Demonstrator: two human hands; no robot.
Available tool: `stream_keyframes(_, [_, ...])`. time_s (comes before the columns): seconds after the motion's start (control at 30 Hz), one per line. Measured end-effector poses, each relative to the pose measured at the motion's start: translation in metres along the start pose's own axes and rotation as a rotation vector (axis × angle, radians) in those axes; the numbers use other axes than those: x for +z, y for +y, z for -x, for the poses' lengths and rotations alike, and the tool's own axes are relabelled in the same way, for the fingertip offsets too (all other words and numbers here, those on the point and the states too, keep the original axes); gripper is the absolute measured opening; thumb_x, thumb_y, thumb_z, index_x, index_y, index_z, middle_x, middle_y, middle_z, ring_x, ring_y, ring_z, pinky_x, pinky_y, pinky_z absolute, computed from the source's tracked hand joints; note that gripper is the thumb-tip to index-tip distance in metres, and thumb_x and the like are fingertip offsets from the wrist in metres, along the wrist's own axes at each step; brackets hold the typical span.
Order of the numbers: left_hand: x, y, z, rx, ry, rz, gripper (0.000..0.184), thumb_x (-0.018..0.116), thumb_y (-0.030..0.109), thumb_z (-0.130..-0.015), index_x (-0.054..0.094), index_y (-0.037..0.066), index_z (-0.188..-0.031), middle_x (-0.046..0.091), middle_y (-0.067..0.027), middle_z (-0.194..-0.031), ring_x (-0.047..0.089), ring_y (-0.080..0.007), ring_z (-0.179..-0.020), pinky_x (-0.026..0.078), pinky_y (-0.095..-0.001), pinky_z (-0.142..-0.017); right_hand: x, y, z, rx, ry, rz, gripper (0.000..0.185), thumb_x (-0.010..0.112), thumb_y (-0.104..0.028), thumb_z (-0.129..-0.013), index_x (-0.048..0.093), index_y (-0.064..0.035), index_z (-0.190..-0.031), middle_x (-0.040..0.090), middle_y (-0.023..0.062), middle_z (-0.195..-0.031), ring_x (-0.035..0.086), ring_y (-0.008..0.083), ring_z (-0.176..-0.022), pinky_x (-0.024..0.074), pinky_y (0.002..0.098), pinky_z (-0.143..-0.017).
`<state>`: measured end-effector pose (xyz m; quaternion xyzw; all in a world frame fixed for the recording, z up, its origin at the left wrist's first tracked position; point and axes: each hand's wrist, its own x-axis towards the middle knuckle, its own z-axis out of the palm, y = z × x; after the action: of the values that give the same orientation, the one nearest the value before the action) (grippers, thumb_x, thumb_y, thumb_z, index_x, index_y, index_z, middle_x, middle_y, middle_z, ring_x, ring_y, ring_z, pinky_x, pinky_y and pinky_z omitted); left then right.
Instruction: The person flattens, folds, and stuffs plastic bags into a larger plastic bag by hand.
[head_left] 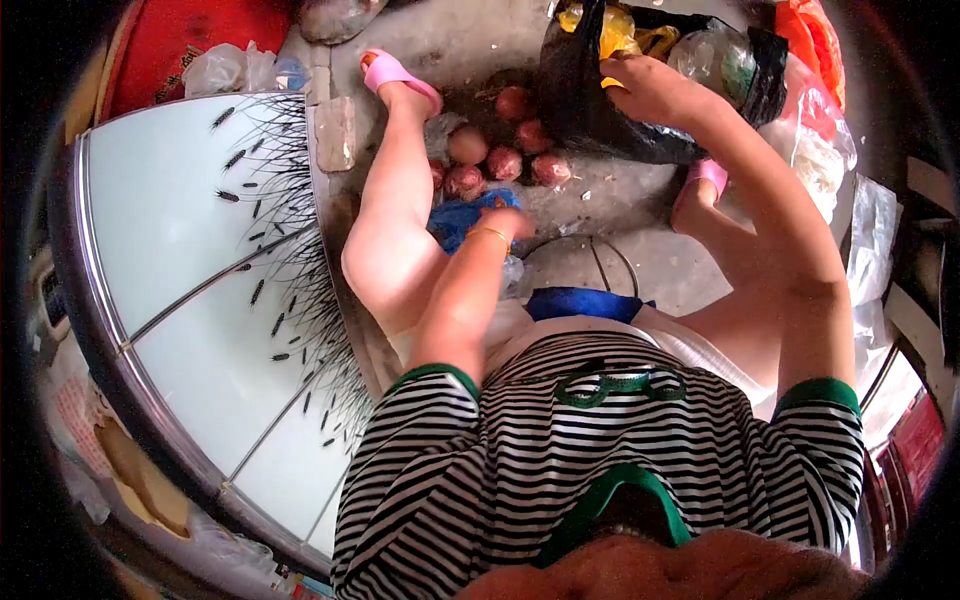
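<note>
My left hand (pixel 508 222) is at a crumpled blue plastic bag (pixel 455 218) on the floor; its fingers are blurred, so its grip cannot be made out. Just beyond it lie several round reddish onions (pixel 504 163), one of them paler. At the upper right, my right hand (pixel 645 88) reaches over the open black plastic bag (pixel 590 115). Its bent fingers close on yellow plastic (pixel 618 32) at the bag's mouth. A clear bag (pixel 712 62) with something greenish inside sits in the black bag.
A glass-topped table (pixel 190 210) with a dark plant pattern curves along the left. Pink slippers (pixel 400 80) are on both feet. White and orange plastic bags (pixel 815 50) stand at the right. A brick-like block (pixel 335 134) lies beside the table.
</note>
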<state>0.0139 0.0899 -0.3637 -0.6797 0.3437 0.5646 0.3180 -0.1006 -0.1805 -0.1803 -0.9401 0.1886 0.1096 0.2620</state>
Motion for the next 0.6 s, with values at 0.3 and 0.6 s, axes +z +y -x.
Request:
stream_keyframes(0.3, [-0.038,-0.021,0.014,0.187,0.733,0.116,0.028,0.051,0.018,-0.078,0.066,-0.002,-0.090,0.061,-0.0249,-0.097,0.060,-0.0366,-0.093,0.047,-0.0413,-0.082,-0.024,0.023,0.052,-0.099,0.095,-0.147,0.028,0.053,-0.006,-0.080,0.056,-0.0015,-0.107,0.060,0.0186,-0.092,0.060,0.0298,-0.086,0.0476,0.0350,-0.077])
stream_keyframes(0.6, [-0.098,-0.054,0.165,0.942,0.481,1.781,0.013,0.055,0.010,-0.080,0.057,0.004,-0.092,0.056,-0.0024,-0.081,0.054,-0.0165,-0.076,0.043,-0.0268,-0.067,0.015,-0.034,0.071,-0.128,0.142,-0.522,0.061,0.062,-0.014,-0.074,0.040,-0.0034,-0.129,0.056,0.0203,-0.111,0.055,0.0310,-0.103,0.0434,0.0373,-0.089])
